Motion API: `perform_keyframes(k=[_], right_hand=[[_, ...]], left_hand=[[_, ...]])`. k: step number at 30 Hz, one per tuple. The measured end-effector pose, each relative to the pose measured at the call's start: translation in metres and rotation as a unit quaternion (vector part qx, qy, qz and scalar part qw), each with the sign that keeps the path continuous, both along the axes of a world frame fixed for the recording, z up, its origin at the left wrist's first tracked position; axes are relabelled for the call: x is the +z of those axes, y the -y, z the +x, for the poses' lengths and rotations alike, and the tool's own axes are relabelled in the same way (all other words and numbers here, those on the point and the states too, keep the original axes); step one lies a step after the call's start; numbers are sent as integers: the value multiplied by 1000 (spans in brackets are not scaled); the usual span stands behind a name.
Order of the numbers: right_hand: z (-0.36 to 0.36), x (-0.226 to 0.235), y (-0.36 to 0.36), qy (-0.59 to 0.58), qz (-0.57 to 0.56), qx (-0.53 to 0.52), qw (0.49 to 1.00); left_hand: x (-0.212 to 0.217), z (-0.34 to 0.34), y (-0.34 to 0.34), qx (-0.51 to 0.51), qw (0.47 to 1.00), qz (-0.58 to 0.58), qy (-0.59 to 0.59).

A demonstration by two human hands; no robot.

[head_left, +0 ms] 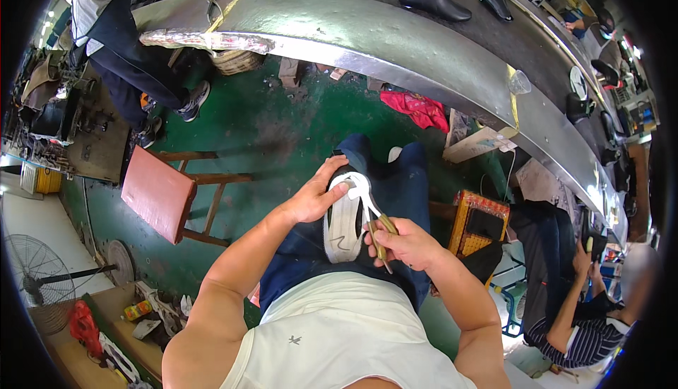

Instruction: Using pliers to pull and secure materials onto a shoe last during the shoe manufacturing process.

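Note:
A shoe (344, 232) rests bottom-up on my lap, with its pale insole and dark edges facing me. My left hand (316, 197) is closed on its far end, thumb pressed over the rim. In my right hand (409, 244) is a pair of pincers (383, 228) with brownish-yellow handles. The pincers' head reaches the shoe's far end, close to my left thumb. Bright glare there hides whether the jaws bite on the shoe's edge.
A long metal-edged conveyor bench (318, 32) curves across the far side, carrying dark boots (432, 1). On the left are a pink-topped stool (159, 195), a standing person and a fan (39, 276). At right sits a co-worker in a striped shirt (586, 339).

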State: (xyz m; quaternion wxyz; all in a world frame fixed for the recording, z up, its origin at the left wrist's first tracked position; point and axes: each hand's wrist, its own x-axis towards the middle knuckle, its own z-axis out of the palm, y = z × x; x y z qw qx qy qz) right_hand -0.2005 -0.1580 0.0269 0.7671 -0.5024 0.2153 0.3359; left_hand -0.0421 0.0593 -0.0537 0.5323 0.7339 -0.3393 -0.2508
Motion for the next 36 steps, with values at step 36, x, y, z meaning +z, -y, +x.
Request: perform_keyframes(k=[36], right_hand=[[-24, 5, -16, 249, -339, -22, 907]], left_hand=[[-5, 11, 5, 17, 988, -32, -149]])
